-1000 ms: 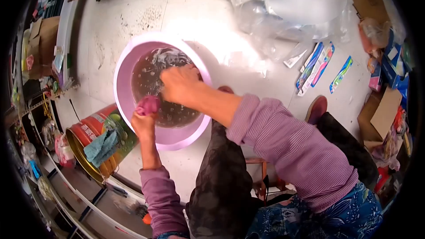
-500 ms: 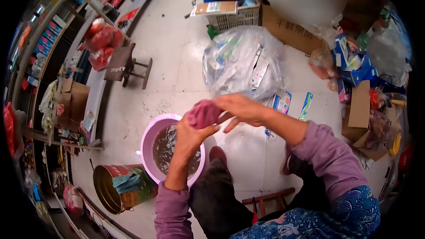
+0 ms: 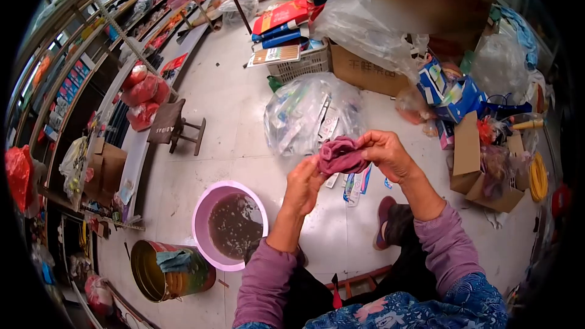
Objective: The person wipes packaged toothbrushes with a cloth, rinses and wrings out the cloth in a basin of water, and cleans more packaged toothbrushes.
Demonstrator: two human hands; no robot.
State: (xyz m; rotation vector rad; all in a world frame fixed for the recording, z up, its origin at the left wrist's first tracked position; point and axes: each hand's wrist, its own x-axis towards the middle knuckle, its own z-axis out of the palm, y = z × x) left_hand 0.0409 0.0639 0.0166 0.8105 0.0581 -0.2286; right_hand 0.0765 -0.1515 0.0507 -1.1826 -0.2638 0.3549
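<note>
A crumpled dark pink cloth [image 3: 341,156] is stretched between my two hands, above the floor and in front of a clear plastic bag. My left hand [image 3: 304,183] pinches its left end with the fingers closed. At the other end, my right hand [image 3: 389,153] grips the cloth between thumb and fingers. A lilac basin [image 3: 201,224] of murky grey-brown water [image 3: 234,226] stands on the floor, left of and below my left hand. The clear plastic bag [image 3: 298,113] of packaged goods lies just beyond the cloth.
A metal tin [image 3: 201,277] with a blue-green rag [image 3: 173,261] draped on it lies beside the basin. A small folding stool [image 3: 167,123] stands near the shelves [image 3: 73,94] at left. An open cardboard box [image 3: 466,152] sits at right, and small packages [image 3: 355,189] lie beneath my hands.
My hands and the cloth have moved right, away from above the basin. The bunched cloth is now spread wider between both hands, and my right hand grips its end. The view has shifted.
</note>
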